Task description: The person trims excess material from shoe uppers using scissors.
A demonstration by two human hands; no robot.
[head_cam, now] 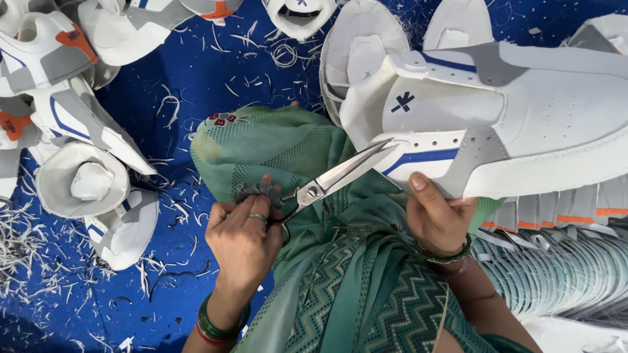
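My left hand [243, 240] grips the handles of metal scissors [340, 175], whose open blades point up and right to the edge of a white shoe upper [523, 124] with grey panels and a blue stripe. My right hand [437, 221] holds that upper by its lower edge, thumb on top. Both hands are over my lap, which is draped in green cloth [281, 150].
Several more white shoe uppers [85, 176] lie at the left and along the top on a blue floor cloth [196, 85] strewn with white trimmings. A fanned stack of grey and white cut pieces [556, 261] lies at the right.
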